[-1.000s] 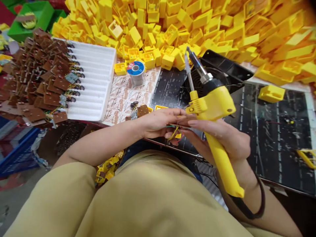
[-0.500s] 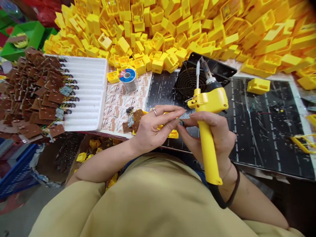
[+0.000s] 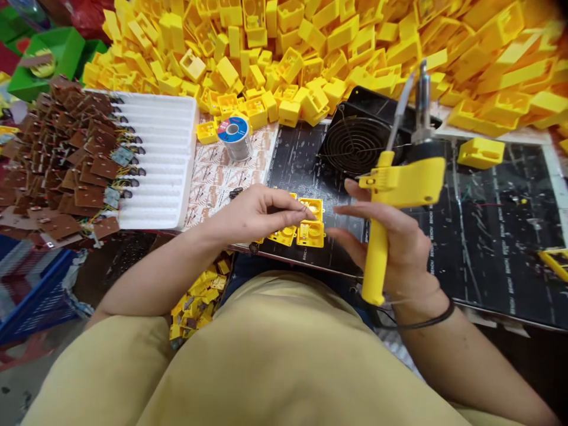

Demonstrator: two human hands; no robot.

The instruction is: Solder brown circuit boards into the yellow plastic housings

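The right hand (image 3: pixel 394 248) holds a yellow soldering gun (image 3: pixel 406 180) by its handle, tip pointing up and away. The handle is clasped in the palm, while the front fingers (image 3: pixel 350 236) stretch loosely out to the left, holding nothing else.

The left hand (image 3: pixel 261 213) rests low over the near edge of the black mat (image 3: pixel 488 236) on the counter. Its fingers are drawn together, tips touching a small cluster of yellow pieces (image 3: pixel 310 232) that lies on the mat just left of the right hand. Whether they actually pinch a piece I cannot tell.

Just beyond the hands sits a black fan (image 3: pixel 355 142), and further left a spool of solder (image 3: pixel 235 133) stands on a printed sheet. A white tray (image 3: pixel 164 148) lies at the left, with a pile of brown circuit boards (image 3: pixel 75 160) spilling over its far-left side. Across the far side runs a heap of yellow boxes (image 3: pixel 355 35) — one lone box (image 3: pixel 480 152) sits apart on the mat at the right. A green bin (image 3: pixel 48 65) shows at far left.
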